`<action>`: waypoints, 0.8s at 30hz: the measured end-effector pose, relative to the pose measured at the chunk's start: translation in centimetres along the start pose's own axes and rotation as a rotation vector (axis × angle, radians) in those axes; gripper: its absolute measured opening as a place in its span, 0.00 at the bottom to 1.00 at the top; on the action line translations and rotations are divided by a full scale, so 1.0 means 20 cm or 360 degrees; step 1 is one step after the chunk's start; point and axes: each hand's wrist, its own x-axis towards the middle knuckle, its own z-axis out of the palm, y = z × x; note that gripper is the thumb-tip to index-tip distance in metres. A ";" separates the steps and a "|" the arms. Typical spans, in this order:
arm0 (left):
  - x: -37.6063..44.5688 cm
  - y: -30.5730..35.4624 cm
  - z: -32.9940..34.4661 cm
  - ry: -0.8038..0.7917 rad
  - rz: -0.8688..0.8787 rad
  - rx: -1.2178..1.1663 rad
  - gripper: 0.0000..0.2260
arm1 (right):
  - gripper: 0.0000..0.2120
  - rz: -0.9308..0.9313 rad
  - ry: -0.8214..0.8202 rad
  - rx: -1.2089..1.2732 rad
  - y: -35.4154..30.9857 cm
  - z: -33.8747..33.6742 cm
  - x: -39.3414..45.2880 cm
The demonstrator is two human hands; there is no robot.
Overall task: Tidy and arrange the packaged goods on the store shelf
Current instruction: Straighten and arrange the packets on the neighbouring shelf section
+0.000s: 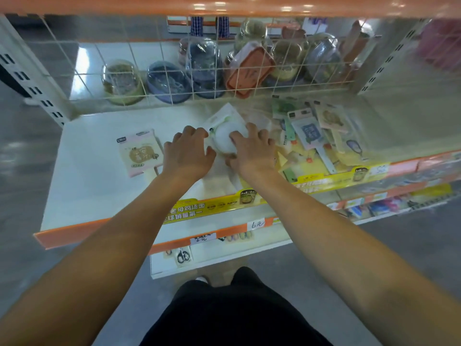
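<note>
White packet [225, 136] between both curled hands

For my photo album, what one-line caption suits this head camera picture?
Both hands, left hand and right hand, grip a white packaged item on the store shelf.

Both hands forward (fingers [189, 132] curled)

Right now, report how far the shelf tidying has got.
Done, seemingly: one pink-backed package lies alone and flat on the left of the shelf. In hand: the left hand and right hand both hold a white round-fronted package mid-shelf. Left: the jumbled pile of packages on the right lies overlapping and askew.
</note>
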 end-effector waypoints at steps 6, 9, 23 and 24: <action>0.03 -0.03 -0.01 0.0011 0.0076 0.0017 0.18 | 0.22 0.0061 0.0157 0.0133 -0.01 -0.03 -0.04; 0.05 -0.02 0.01 -0.0032 0.0114 0.0024 0.18 | 0.19 0.0152 0.0198 0.0233 0.02 -0.06 -0.05; 0.21 0.48 0.15 -0.0143 0.0427 -0.0045 0.18 | 0.16 0.0514 0.0414 0.0426 0.53 -0.11 -0.07; 0.22 0.53 0.17 -0.0149 0.0445 -0.0045 0.18 | 0.16 0.0525 0.0452 0.0438 0.59 -0.11 -0.08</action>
